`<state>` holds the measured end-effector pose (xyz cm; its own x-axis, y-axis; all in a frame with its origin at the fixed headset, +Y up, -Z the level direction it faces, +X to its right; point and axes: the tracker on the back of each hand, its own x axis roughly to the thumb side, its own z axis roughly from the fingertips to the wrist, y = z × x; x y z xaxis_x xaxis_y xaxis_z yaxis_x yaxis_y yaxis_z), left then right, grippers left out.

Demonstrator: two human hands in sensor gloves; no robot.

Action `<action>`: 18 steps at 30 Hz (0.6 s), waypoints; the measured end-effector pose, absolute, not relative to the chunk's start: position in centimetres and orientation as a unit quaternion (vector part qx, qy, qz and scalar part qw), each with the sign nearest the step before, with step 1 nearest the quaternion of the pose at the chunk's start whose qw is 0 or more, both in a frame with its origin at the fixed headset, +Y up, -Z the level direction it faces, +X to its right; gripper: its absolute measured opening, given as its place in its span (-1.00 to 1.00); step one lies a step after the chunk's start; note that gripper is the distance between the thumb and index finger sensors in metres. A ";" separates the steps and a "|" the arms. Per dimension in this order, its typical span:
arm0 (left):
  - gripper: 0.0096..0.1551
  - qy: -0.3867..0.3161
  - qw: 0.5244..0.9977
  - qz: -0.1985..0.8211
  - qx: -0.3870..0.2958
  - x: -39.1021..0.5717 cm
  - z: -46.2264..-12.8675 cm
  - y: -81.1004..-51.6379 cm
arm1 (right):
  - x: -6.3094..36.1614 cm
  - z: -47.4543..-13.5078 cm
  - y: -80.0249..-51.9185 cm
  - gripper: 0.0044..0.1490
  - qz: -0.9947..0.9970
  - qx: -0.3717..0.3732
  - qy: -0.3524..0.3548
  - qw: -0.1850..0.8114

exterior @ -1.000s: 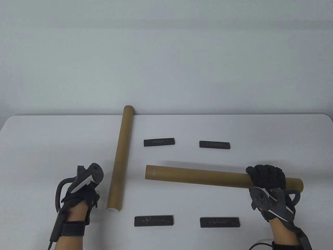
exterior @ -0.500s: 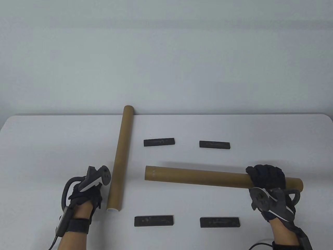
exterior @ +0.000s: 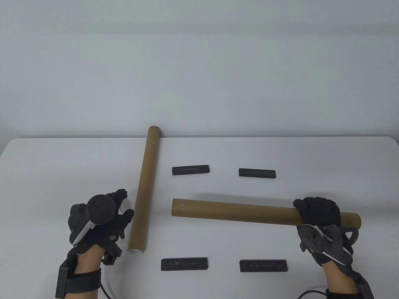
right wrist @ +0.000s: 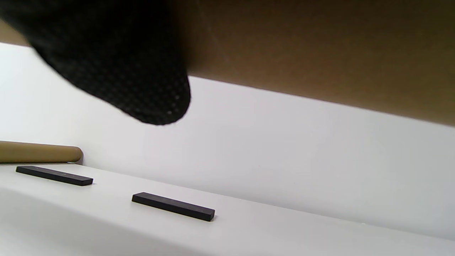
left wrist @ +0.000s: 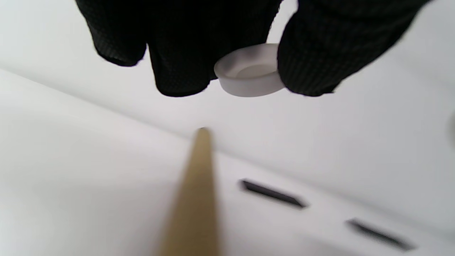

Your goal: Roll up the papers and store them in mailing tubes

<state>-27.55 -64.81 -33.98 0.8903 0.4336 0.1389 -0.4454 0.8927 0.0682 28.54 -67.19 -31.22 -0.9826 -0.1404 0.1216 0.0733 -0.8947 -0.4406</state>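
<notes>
The left grip (exterior: 103,221) has just lifted, pinching a white plastic end cap (left wrist: 249,73), while the right grip (exterior: 318,211) clasps the horizontal brown cardboard mailing tube (exterior: 233,211), likely for capping.

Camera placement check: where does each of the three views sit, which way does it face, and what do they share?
Table view: high at the near side, facing the table and wall; both gloved hands show.
Left wrist view: under the left hand, looking along the upright tube; fingertips pinch a white cap.
Right wrist view: under the right hand, below the gripped tube, facing the wall.
Shared: both wrist views show the two far black bars.
</notes>
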 end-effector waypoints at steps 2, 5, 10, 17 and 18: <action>-0.12 -0.116 0.949 0.287 0.056 -26.8 -33.6 -64.3 | 28.4 -31.2 -67.2 -0.11 -0.970 -0.079 0.223 0.052; -0.12 -0.173 0.913 0.369 0.027 -25.5 -33.5 -64.4 | 28.2 -31.0 -67.1 -0.11 -0.968 -0.085 0.230 0.048; -0.13 -0.241 0.861 0.447 -0.024 -23.4 -33.7 -65.3 | 28.1 -30.8 -66.9 -0.11 -0.967 -0.088 0.236 0.032; -0.13 -0.246 0.847 0.469 -0.041 -22.4 -33.7 -65.9 | 27.8 -30.8 -67.0 -0.12 -0.966 -0.096 0.238 0.041; -0.14 -0.246 0.847 0.470 -0.039 -22.4 -33.7 -66.0 | 27.7 -30.8 -67.1 -0.12 -0.966 -0.097 0.237 0.042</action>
